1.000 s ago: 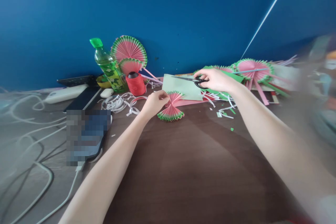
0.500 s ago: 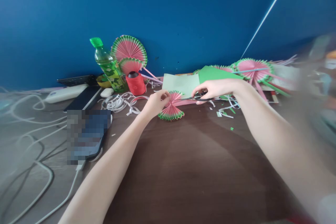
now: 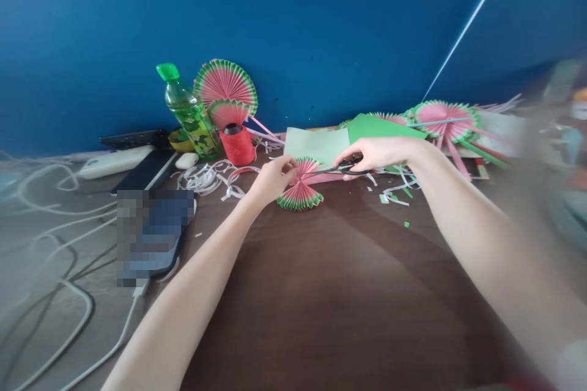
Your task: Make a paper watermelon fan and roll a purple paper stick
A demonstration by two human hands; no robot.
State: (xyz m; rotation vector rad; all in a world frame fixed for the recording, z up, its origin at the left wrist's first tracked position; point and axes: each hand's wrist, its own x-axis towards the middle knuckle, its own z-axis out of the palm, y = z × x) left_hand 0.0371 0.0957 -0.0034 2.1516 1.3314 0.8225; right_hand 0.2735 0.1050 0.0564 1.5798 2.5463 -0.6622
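Observation:
A small pleated paper fan (image 3: 300, 193), pink with green edges and pinched at its waist, lies on the brown table (image 3: 339, 293). My left hand (image 3: 271, 179) is closed in a pinch on the fan's middle from the left. My right hand (image 3: 378, 153) grips black scissors (image 3: 345, 167), whose blades point left toward the fan's centre. Pale green paper (image 3: 316, 145) and a green sheet (image 3: 373, 127) lie just behind both hands.
At the back left stand a green bottle (image 3: 187, 113), a red thread spool (image 3: 237, 143) and two finished fans (image 3: 225, 84). More fans (image 3: 443, 120) and paper scraps (image 3: 394, 192) lie at right. White cables (image 3: 55, 226), a power strip (image 3: 114, 163) and a blurred device (image 3: 151, 238) fill the left.
My right hand has brought the scissors down from above the pale paper to the table beside the fan, blades now near its centre. My left hand keeps its pinch on the fan.

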